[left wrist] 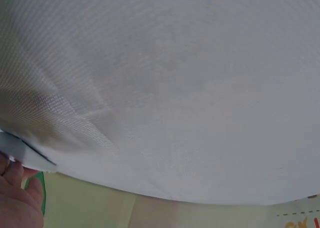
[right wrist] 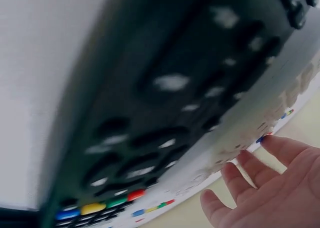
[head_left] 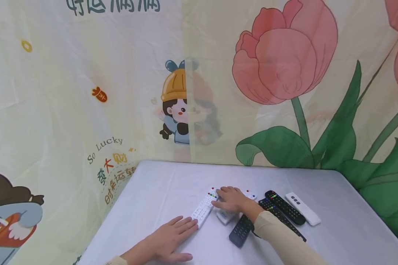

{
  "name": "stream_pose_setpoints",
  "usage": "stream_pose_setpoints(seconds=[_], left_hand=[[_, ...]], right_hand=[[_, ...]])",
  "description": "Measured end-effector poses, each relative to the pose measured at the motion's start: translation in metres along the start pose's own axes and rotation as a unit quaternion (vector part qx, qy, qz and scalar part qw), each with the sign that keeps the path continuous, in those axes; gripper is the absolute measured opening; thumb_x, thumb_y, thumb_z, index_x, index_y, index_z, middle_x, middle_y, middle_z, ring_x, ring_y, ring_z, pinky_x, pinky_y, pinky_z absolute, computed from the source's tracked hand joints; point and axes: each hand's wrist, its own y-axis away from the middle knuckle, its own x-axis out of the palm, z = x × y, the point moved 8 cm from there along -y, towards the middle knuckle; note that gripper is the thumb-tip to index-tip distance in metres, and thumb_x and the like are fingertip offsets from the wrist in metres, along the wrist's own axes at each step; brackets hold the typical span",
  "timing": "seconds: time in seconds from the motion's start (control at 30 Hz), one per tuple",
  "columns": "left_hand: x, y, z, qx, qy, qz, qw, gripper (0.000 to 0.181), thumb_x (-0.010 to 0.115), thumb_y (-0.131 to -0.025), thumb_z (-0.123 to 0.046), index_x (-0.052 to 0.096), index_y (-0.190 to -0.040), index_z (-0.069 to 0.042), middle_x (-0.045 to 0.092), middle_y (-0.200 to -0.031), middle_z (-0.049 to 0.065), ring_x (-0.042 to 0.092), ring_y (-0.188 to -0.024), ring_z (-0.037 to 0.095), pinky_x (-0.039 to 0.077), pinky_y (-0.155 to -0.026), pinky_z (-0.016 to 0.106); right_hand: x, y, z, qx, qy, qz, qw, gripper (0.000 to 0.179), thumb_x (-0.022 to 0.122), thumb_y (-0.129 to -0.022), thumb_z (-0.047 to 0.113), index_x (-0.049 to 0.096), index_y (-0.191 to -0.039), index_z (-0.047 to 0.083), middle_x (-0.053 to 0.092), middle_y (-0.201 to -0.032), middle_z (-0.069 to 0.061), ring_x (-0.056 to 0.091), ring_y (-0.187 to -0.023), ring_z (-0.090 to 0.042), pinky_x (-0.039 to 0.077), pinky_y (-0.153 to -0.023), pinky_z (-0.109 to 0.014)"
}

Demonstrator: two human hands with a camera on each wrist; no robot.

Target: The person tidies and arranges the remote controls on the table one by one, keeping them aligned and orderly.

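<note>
A white remote control [head_left: 203, 210] with small coloured buttons lies slanted on the white-covered table. My left hand [head_left: 172, 237] is palm down with its fingers stretched, the fingertips right at the remote's lower end. At the upper end of that remote is my right hand [head_left: 231, 200], its fingers [right wrist: 235, 180] extended and slightly spread in the right wrist view. Beneath this hand lies a second white remote [head_left: 250, 195], largely covered, and a pale grey-white remote [head_left: 224, 217] shows below the palm. In the left wrist view, a hand [left wrist: 19, 200] shows at the lower left edge.
Under the right forearm lie a dark grey remote [head_left: 240, 232] and a black remote [head_left: 275, 210], partly hidden by the sleeve. Farther right are a black remote with coloured buttons [head_left: 286, 208] and a white one [head_left: 303, 209]. A printed curtain [head_left: 212, 110] hangs behind the table.
</note>
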Motion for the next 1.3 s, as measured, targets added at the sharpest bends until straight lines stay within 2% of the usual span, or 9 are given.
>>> stream_pose_setpoints(seconds=[0.13, 0.37, 0.6, 0.77, 0.83, 1.07, 1.17, 1.3], left_hand=[[0.003, 0.005, -0.001, 0.004, 0.006, 0.000, 1.0000, 0.079, 0.031, -0.098, -0.068, 0.036, -0.154, -0.012, 0.038, -0.159, 0.003, 0.040, -0.144, 0.021, 0.039, -0.113, 0.043], [-0.001, 0.015, -0.001, 0.016, -0.003, -0.027, 0.9995, 0.075, 0.037, -0.099, -0.064, 0.041, -0.150, -0.009, 0.043, -0.155, 0.006, 0.044, -0.141, 0.022, 0.041, -0.111, 0.040], [-0.003, 0.024, -0.001, 0.024, -0.011, -0.037, 0.9990, 0.074, 0.040, -0.099, -0.062, 0.043, -0.149, -0.009, 0.046, -0.153, 0.006, 0.047, -0.139, 0.021, 0.041, -0.110, 0.038], [-0.006, 0.030, -0.001, 0.025, -0.014, -0.044, 0.9986, 0.072, 0.048, -0.097, -0.060, 0.045, -0.148, -0.008, 0.048, -0.152, 0.005, 0.048, -0.138, 0.021, 0.041, -0.109, 0.037], [-0.008, 0.032, -0.002, 0.023, -0.008, -0.041, 0.9989, 0.072, 0.049, -0.097, -0.059, 0.045, -0.148, -0.009, 0.048, -0.151, 0.004, 0.049, -0.138, 0.021, 0.041, -0.109, 0.036], [-0.008, 0.039, -0.001, 0.010, 0.005, -0.013, 0.9999, 0.079, 0.039, -0.096, -0.068, 0.042, -0.150, -0.011, 0.047, -0.153, 0.002, 0.048, -0.138, 0.020, 0.038, -0.110, 0.032], [-0.009, 0.043, 0.002, 0.007, 0.005, -0.017, 0.9998, 0.078, 0.040, -0.096, -0.068, 0.043, -0.149, -0.011, 0.048, -0.152, 0.002, 0.048, -0.138, 0.019, 0.029, -0.115, 0.028], [-0.009, 0.047, 0.003, 0.012, 0.016, -0.018, 0.9996, 0.080, 0.041, -0.095, -0.069, 0.044, -0.149, -0.010, 0.049, -0.151, 0.003, 0.049, -0.137, 0.019, 0.004, -0.120, 0.020]], right_hand=[[0.005, -0.006, 0.005, 0.001, 0.007, 0.006, 1.0000, 0.081, 0.031, -0.095, 0.071, 0.043, -0.150, 0.013, 0.045, -0.152, -0.012, 0.040, -0.142, -0.033, 0.029, -0.117, -0.057], [0.003, -0.016, 0.018, -0.001, 0.000, 0.020, 0.9998, 0.078, 0.028, -0.097, 0.069, 0.045, -0.149, 0.013, 0.047, -0.152, -0.009, 0.040, -0.143, -0.031, 0.029, -0.116, -0.057], [0.001, -0.021, 0.036, -0.011, -0.028, 0.032, 0.9990, 0.068, 0.030, -0.101, 0.059, 0.043, -0.150, 0.014, 0.042, -0.156, -0.010, 0.036, -0.145, -0.035, 0.026, -0.118, -0.058], [-0.001, -0.024, 0.048, -0.016, -0.043, 0.035, 0.9983, 0.063, 0.031, -0.103, 0.054, 0.042, -0.151, 0.014, 0.039, -0.157, -0.009, 0.032, -0.146, -0.037, 0.023, -0.119, -0.058], [0.000, -0.026, 0.053, -0.020, -0.046, 0.035, 0.9981, 0.063, 0.031, -0.103, 0.053, 0.041, -0.151, 0.014, 0.038, -0.158, -0.009, 0.031, -0.147, -0.037, 0.022, -0.119, -0.058], [0.003, -0.031, 0.066, -0.028, -0.046, 0.039, 0.9978, 0.063, 0.029, -0.103, 0.053, 0.039, -0.152, 0.015, 0.036, -0.159, -0.008, 0.030, -0.147, -0.037, 0.023, -0.120, -0.057], [0.001, -0.033, 0.073, -0.029, -0.052, 0.040, 0.9974, 0.062, 0.029, -0.103, 0.052, 0.040, -0.152, 0.016, 0.036, -0.159, -0.008, 0.031, -0.147, -0.036, 0.023, -0.120, -0.056], [0.003, -0.037, 0.082, -0.029, -0.056, 0.048, 0.9969, 0.061, 0.028, -0.103, 0.051, 0.040, -0.152, 0.017, 0.036, -0.159, -0.007, 0.030, -0.148, -0.035, 0.022, -0.120, -0.055]])
